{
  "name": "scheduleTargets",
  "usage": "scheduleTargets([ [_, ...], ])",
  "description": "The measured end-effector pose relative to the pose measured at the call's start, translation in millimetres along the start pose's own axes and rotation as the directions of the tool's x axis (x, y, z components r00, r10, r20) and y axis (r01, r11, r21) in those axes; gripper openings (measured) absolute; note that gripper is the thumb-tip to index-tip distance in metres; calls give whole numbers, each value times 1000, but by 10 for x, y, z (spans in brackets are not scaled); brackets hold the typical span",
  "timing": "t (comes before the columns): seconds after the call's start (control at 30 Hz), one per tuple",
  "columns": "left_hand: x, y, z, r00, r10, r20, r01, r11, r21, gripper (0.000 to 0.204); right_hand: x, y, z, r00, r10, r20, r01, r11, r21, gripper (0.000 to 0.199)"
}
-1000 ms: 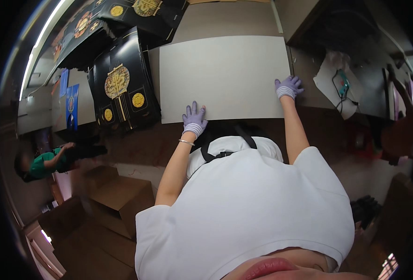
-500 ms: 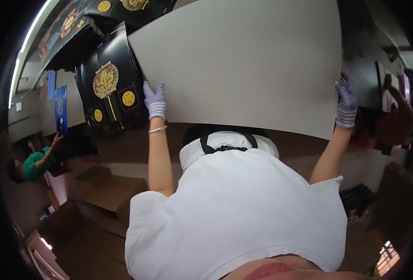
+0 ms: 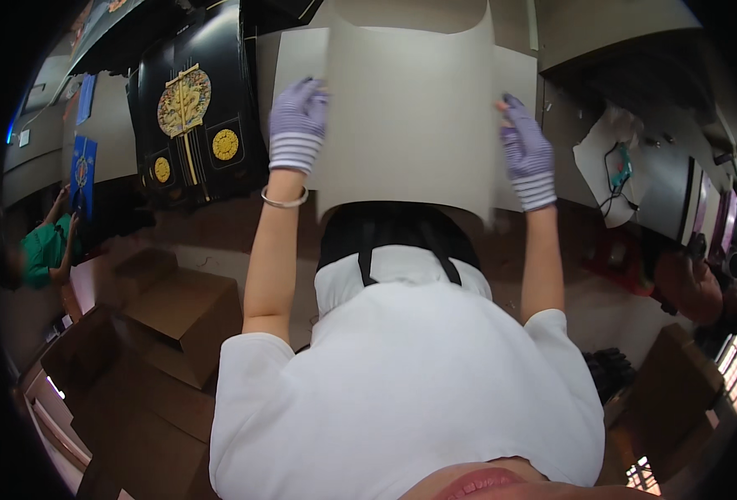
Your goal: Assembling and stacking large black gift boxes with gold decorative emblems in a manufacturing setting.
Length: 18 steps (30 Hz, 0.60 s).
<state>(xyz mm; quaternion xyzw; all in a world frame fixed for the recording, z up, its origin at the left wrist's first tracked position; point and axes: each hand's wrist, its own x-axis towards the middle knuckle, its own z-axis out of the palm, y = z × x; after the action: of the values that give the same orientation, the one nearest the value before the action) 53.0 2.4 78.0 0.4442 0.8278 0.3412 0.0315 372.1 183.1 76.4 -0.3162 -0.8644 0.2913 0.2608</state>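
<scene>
I hold a large beige cardboard sheet (image 3: pixel 406 117) up in front of me, bent into an arch over the table. My left hand (image 3: pixel 297 125), in a purple striped glove with a bracelet at the wrist, presses against the sheet's left edge. In the same kind of glove, my right hand (image 3: pixel 525 152) grips the right edge. Behind the bent sheet lies more flat beige board (image 3: pixel 297 58) on the table.
Black printed sheets with gold round emblems (image 3: pixel 193 125) lie to the left on the table. Brown cardboard boxes (image 3: pixel 177 308) stand on the floor at lower left. A person in a green top (image 3: pixel 39 250) works at far left. White paper and tools (image 3: pixel 614 167) lie at right.
The sheet lay flat under my hands, then I lifted it wide open; now my hands have come closer together and the sheet is bowed into a curve.
</scene>
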Motion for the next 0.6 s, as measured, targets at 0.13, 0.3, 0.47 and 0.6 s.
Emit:
scheduleTargets([
  [0.13, -228, 198, 839, 971, 116, 207, -148, 978, 146, 39, 85, -47, 1083, 994, 84, 74, -53, 937, -346, 37],
  [0.3, -360, -18, 1393, 941, 120, 317, -252, 873, 418, 49, 82, 157, 1756, 977, -2, 212, 101, 884, -457, 38],
  [0.47, -372, -490, 776, 858, -341, 384, 508, 674, -536, 75, -96, 383, 1002, 933, 327, -151, -287, 928, 236, 37],
  [0.6, -236, -573, 725, 937, -215, 277, 348, 654, -671, 76, -155, 838, 777, 802, 557, 214, -545, 539, 642, 50],
])
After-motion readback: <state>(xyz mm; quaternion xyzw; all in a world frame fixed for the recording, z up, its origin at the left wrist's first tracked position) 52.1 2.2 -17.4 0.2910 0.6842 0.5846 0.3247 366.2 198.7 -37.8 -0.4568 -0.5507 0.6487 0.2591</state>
